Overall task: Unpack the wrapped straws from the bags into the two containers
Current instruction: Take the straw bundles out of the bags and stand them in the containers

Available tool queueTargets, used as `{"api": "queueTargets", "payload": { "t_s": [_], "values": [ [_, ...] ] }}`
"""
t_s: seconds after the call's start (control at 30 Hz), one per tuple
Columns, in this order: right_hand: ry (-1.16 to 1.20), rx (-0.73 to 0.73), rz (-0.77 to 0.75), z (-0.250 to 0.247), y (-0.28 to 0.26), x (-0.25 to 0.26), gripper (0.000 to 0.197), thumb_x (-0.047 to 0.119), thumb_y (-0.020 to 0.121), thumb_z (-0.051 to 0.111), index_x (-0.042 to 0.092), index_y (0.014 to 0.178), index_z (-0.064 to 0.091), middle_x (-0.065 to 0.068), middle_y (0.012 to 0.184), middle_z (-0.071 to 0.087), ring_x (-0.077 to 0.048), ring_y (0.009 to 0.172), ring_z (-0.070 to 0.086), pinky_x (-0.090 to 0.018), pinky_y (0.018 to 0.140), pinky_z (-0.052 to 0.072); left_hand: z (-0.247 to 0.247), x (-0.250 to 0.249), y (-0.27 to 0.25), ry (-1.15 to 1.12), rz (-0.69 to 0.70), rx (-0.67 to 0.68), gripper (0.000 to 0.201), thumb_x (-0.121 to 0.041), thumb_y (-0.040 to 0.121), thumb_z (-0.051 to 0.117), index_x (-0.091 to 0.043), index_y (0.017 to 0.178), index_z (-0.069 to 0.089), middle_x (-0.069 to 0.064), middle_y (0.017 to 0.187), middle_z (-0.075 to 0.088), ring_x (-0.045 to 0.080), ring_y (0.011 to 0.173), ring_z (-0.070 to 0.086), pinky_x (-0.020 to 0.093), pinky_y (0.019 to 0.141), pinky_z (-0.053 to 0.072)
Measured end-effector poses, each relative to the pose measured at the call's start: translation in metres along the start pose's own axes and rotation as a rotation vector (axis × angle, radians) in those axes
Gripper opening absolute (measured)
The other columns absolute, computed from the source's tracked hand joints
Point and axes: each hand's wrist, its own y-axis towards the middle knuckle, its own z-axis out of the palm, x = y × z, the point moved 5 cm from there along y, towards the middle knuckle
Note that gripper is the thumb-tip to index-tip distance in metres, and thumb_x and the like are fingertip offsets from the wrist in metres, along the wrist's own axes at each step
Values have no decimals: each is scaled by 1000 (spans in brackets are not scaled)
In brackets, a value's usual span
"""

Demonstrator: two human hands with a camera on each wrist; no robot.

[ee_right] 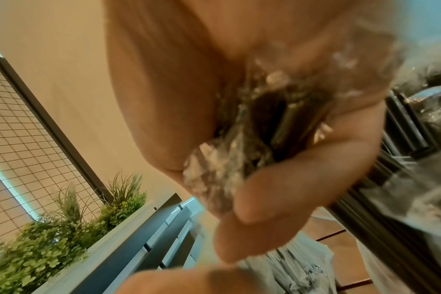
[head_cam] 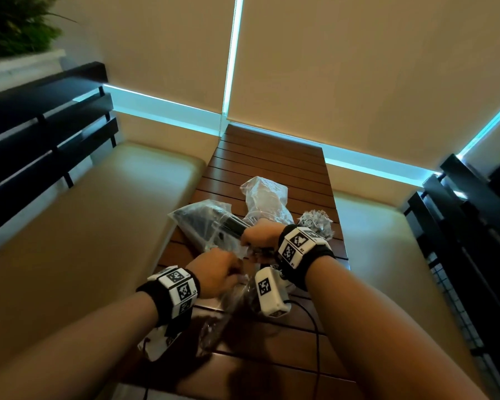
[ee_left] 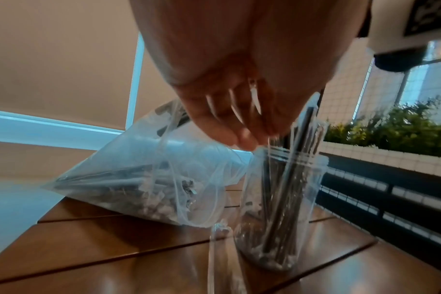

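A clear bag (head_cam: 195, 223) (ee_left: 139, 179) of black wrapped straws lies on the slatted wooden table (head_cam: 272, 160). My left hand (head_cam: 220, 272) (ee_left: 242, 139) pinches the bag's thin plastic at its mouth. My right hand (head_cam: 257, 235) (ee_right: 264, 179) grips a bundle of wrapped straws (head_cam: 231, 223) (ee_right: 285, 123) that reaches into the bag. Just below my left fingers stands a clear container (ee_left: 277, 208) holding several straws. A second container (head_cam: 316, 226), packed with straws, stands behind my right wrist. Another bag (head_cam: 264, 197) lies further back.
Cushioned benches (head_cam: 113, 226) flank the narrow table on both sides, with dark slatted backs (head_cam: 41, 134). Loose clear plastic (head_cam: 214, 327) lies on the near end of the table. A cable (head_cam: 315, 342) runs across the near slats. Blinds close off the far end.
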Motion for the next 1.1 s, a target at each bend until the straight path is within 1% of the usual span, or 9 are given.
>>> {"api": "queueTargets", "payload": {
  "t_s": [0.03,0.13,0.27,0.4,0.5,0.63,0.83,0.93,1.1],
  "values": [
    [-24,-5,-10,0,1,1,9,11,89,52,4,95,55,-10,72,59,-24,64,60,-34,72,57,-2,4,-1,25,-50,-80,19,-44,83,60,-26,86,64,-9,87,65,14,75,63,30,69,54],
    [-27,13,0,-1,1,3,13,10,90,52,2,101,54,-10,69,58,-20,53,57,-26,54,54,-19,10,-4,74,-155,-335,37,-53,73,71,-29,84,46,-13,86,50,13,64,54,31,56,50],
    [-33,21,12,2,1,3,10,12,91,52,4,90,57,-10,69,61,-19,53,61,-23,44,50,-30,-2,5,83,2,-327,23,-36,89,58,-14,96,61,0,94,57,23,75,60,34,63,49],
    [-93,4,15,-3,1,1,8,8,88,53,2,89,59,-7,60,61,-17,47,58,-23,48,51,-6,15,8,58,37,-16,15,-14,91,56,-8,97,68,1,96,59,17,83,57,28,75,45],
    [-186,-30,-1,-8,2,1,10,8,86,54,0,89,60,-4,48,60,-13,31,49,-19,40,44,24,39,-4,184,-119,263,17,-18,90,58,-12,101,70,8,101,70,25,95,66,30,83,51],
    [-281,-35,-17,-9,2,3,19,6,85,56,0,102,57,-8,60,57,-11,30,48,-18,38,41,55,59,-20,285,-262,465,23,-22,86,62,-8,104,66,13,106,71,31,101,67,35,85,54],
    [-672,-83,-147,-23,-6,11,37,28,88,68,8,117,55,-2,79,56,-16,72,57,-30,71,53,84,54,-33,364,-165,653,27,-31,83,59,-8,96,67,14,104,69,34,98,64,31,83,52],
    [-765,-103,-164,-38,-13,11,31,34,86,72,13,102,56,1,73,54,-11,62,52,-22,54,45,77,53,-27,416,-196,602,27,-32,78,58,-11,91,69,8,96,71,30,88,68,33,79,57],
    [-894,-130,-119,-64,-21,2,37,37,80,77,14,103,58,2,76,55,-16,72,57,-27,60,48,39,42,-2,471,-84,282,33,-38,82,52,-20,107,64,-2,110,63,25,99,66,33,81,51]
  ]
}}
